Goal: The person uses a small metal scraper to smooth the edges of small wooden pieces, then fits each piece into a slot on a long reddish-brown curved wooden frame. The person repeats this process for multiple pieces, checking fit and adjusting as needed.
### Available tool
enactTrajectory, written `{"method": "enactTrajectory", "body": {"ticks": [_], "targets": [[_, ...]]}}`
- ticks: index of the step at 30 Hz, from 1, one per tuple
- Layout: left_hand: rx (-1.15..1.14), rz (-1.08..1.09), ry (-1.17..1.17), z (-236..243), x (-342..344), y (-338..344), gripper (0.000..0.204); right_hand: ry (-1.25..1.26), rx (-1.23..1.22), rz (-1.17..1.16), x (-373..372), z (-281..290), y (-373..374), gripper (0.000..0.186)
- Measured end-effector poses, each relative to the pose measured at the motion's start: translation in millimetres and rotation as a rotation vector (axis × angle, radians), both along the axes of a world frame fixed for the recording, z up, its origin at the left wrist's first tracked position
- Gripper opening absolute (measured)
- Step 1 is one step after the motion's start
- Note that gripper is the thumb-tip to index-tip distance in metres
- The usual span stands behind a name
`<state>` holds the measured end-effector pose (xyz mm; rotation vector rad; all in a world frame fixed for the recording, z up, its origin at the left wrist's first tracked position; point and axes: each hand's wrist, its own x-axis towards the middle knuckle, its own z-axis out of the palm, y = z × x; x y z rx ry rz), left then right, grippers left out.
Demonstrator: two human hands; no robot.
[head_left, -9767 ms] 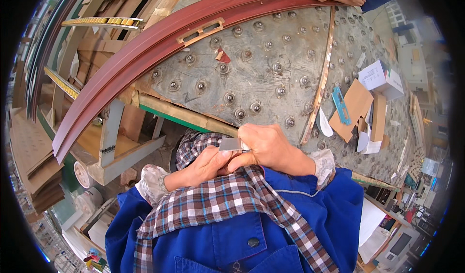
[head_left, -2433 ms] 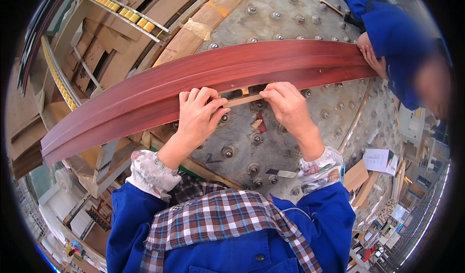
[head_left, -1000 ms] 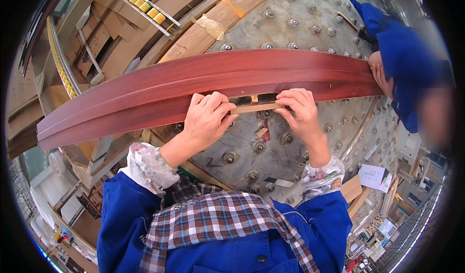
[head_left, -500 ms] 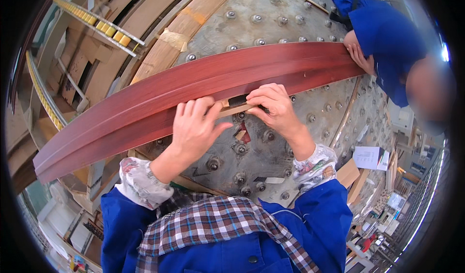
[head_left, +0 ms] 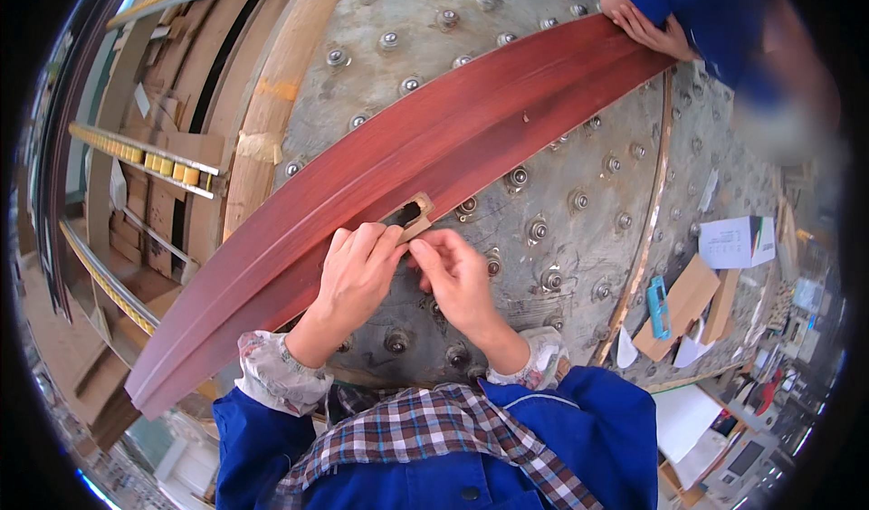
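A long reddish-brown wood-grain panel (head_left: 362, 171) lies slantwise before me, with a small cut-out (head_left: 412, 213) by its near edge. Pale raw material shows around the opening, and its inside is dark. My left hand (head_left: 353, 275) is closed over the left part of the cut-out, gripping the panel's edge there. Just to the right, my right hand (head_left: 457, 279) has its thumb and curled fingers pressed together by the near edge. What sits between those fingertips is too small or hidden to name. A co-worker's hand (head_left: 647, 32) rests on the panel's far right end.
The panel lies over a grey metal table (head_left: 579, 275) studded with ball rollers. To the left, wooden boards and a rail of yellow rollers (head_left: 154, 159) stand beside the table. A white box (head_left: 738, 241), cardboard (head_left: 683, 302) and a light-blue tool (head_left: 659, 308) lie at the right.
My view has shifted, and the panel now slants more steeply. My right hand has moved from the cut-out's right side to below it, close beside my left hand.
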<state>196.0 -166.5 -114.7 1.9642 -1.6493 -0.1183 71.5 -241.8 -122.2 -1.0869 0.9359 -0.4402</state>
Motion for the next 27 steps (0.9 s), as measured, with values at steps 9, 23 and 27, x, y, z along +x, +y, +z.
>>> {"method": "enactTrajectory", "body": {"ticks": [9, 23, 27], "targets": [[0.055, 0.003, 0.098, -3, -2, -3, 0.023, -0.025, 0.245, -0.001, 10, -5, -9, 0.033], [-0.008, 0.135, 0.098, -8, -10, -2, 0.034, 0.039, 0.343, 0.065, 11, 6, -17, 0.032], [0.056, 0.111, 0.121, -1, -6, -5, 0.027, 0.076, 0.341, 0.042, 14, 10, -17, 0.032]]}}
